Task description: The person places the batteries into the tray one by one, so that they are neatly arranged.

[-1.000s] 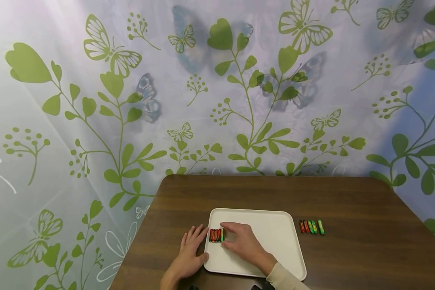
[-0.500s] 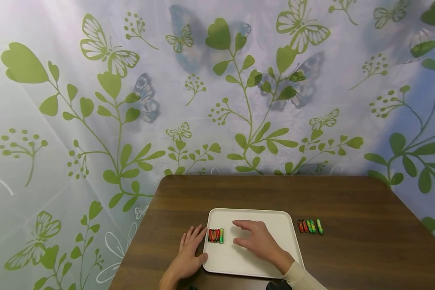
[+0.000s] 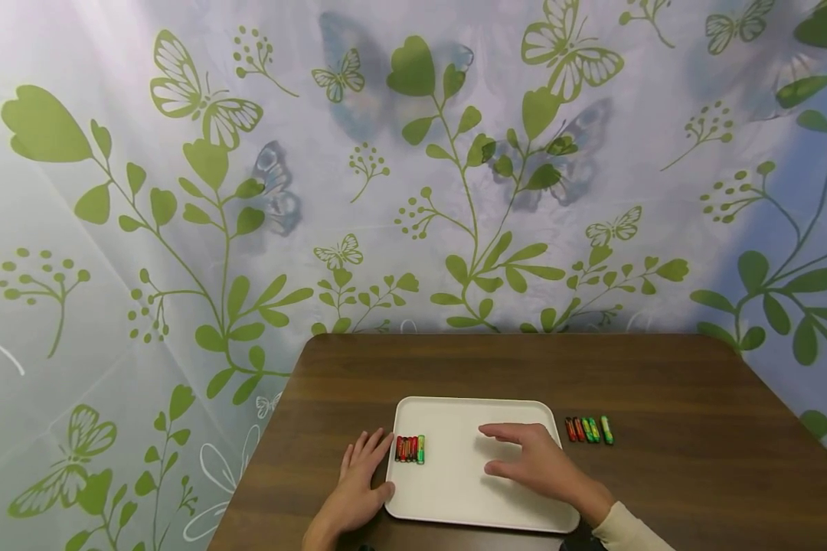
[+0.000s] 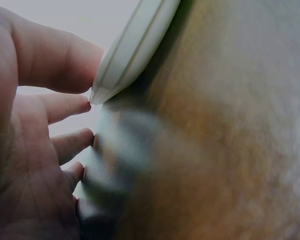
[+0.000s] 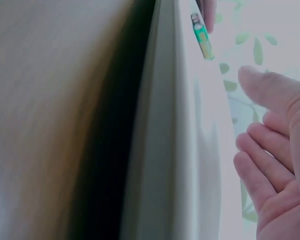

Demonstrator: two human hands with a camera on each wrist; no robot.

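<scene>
A white tray point(image 3: 469, 501) lies on the brown table. Along its left side, a tight row of batteries point(image 3: 410, 449) stands side by side, red and black ones with a green one at the right end. My left hand point(image 3: 358, 482) rests at the tray's left edge, fingers spread and fairly straight; in the left wrist view its thumb touches the rim point(image 4: 122, 55). Over the right half of the tray hovers my right hand point(image 3: 540, 467), thumb and fingers apart with nothing between them. The right wrist view shows a green battery point(image 5: 203, 37) beyond that hand.
On the table point(image 3: 696, 474) to the right of the tray lie more batteries point(image 3: 588, 430), two red and three green, the rightmost slightly apart. Behind the table hangs a curtain point(image 3: 386, 291) printed with green leaves and butterflies.
My right hand has drawn back to the right, from beside the green battery in the tray's row to the tray's right half. My left hand has stayed at the left edge.
</scene>
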